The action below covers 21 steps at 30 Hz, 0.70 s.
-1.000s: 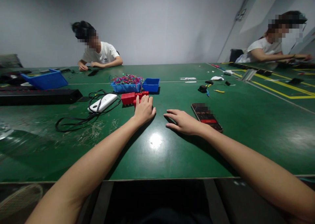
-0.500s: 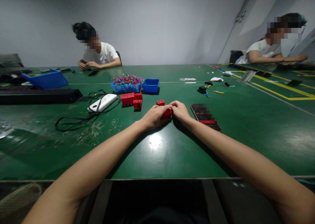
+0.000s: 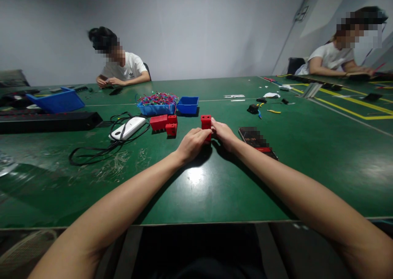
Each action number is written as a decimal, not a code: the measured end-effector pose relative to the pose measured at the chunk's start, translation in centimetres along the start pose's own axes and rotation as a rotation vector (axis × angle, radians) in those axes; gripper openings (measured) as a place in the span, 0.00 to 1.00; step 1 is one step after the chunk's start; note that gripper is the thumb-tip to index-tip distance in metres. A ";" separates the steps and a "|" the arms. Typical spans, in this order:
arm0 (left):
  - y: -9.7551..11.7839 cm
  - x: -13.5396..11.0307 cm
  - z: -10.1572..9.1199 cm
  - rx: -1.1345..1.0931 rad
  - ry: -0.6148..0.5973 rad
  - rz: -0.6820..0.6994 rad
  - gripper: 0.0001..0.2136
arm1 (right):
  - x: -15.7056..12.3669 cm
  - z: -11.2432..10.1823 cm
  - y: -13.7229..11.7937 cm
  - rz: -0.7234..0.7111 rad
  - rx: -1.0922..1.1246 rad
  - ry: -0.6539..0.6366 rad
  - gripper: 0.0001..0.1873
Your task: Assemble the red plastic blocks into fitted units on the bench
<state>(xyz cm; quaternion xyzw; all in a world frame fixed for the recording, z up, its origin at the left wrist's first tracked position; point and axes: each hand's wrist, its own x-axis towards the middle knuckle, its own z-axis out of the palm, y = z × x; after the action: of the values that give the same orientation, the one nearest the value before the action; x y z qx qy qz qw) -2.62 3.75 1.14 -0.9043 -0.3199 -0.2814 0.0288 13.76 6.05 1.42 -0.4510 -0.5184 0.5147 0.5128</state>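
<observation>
Both my hands meet at the middle of the green table [image 3: 307,176], gripping a small red plastic block [image 3: 206,122] that stands upright between them. My left hand [image 3: 192,144] closes on its lower left side and my right hand [image 3: 224,134] pinches its right side. Only the block's top shows above my fingers. Further left lie other red blocks [image 3: 164,124], apart from my hands. A phone [image 3: 258,141] with a lit screen lies just right of my right wrist.
A blue bin of coloured wires [image 3: 157,104] and an empty-looking blue bin [image 3: 188,105] stand behind the red blocks. A white device with black cable [image 3: 128,127] and a long black bar [image 3: 49,120] lie left. Two people sit at the far sides.
My left hand left the red blocks on the left and came to the centre; both hands closed on one red block and now hold it upright.
</observation>
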 end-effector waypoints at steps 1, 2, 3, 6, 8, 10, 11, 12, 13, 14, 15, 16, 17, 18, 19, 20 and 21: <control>0.0 0.0 -0.1 -0.012 0.014 0.003 0.14 | -0.2 0.0 -0.2 0.013 0.026 -0.017 0.28; -0.1 0.0 -0.1 -0.029 0.031 0.005 0.13 | -0.4 0.0 -0.3 0.026 0.041 -0.024 0.27; -0.1 0.0 -0.2 -0.047 0.048 0.007 0.13 | -0.6 0.0 -0.4 0.037 0.047 -0.025 0.25; -0.3 0.0 -0.4 -0.094 0.062 0.038 0.13 | -0.9 0.0 -0.5 0.048 0.043 -0.010 0.20; -0.4 0.0 -0.6 -0.105 0.064 0.079 0.12 | -1.0 0.0 -0.4 0.028 0.044 -0.005 0.16; -0.5 0.1 -0.8 -0.100 0.126 0.054 0.13 | -1.1 0.1 -0.2 -0.001 0.042 -0.024 0.14; -0.7 0.2 -0.9 -0.093 0.180 -0.003 0.14 | -1.1 0.2 -0.1 -0.012 0.036 -0.038 0.13; -0.8 0.2 -1.0 -0.089 0.232 -0.086 0.15 | -1.2 0.2 0.0 -0.020 0.030 -0.049 0.13; -1.1 0.3 -1.1 -0.090 0.264 -0.178 0.17 | -1.2 0.3 0.0 -0.028 0.023 -0.054 0.14; -1.4 0.3 -1.2 -0.100 0.268 -0.267 0.19 | -1.3 0.4 0.1 -0.038 0.021 -0.054 0.15; -1.8 0.3 -1.2 -0.121 0.233 -0.331 0.21 | -1.3 0.5 0.2 -0.050 0.025 -0.050 0.16; -2.3 0.3 -1.2 -0.151 0.163 -0.361 0.22 | -1.4 0.7 0.2 -0.062 0.034 -0.046 0.16; -2.7 0.3 -1.1 -0.176 0.080 -0.355 0.23 | -1.5 0.8 0.3 -0.073 0.043 -0.045 0.17; -3.0 0.2 -1.0 -0.196 0.004 -0.321 0.23 | -1.6 0.9 0.3 -0.083 0.048 -0.051 0.17; -3.3 0.1 -0.8 -0.215 -0.050 -0.280 0.23 | -1.7 1.0 0.4 -0.094 0.044 -0.063 0.18; -3.4 0.1 -0.7 -0.231 -0.078 -0.247 0.22 | -1.8 1.1 0.4 -0.106 0.033 -0.077 0.18; -3.5 0.0 -0.5 -0.246 -0.090 -0.224 0.22 | -1.9 1.2 0.4 -0.119 0.018 -0.093 0.19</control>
<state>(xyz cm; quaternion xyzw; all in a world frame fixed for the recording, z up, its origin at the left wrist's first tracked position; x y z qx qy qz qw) -4.91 6.44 1.11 -0.8713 -0.3829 -0.2789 -0.1280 12.67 4.09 0.99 -0.3904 -0.5631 0.5080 0.5220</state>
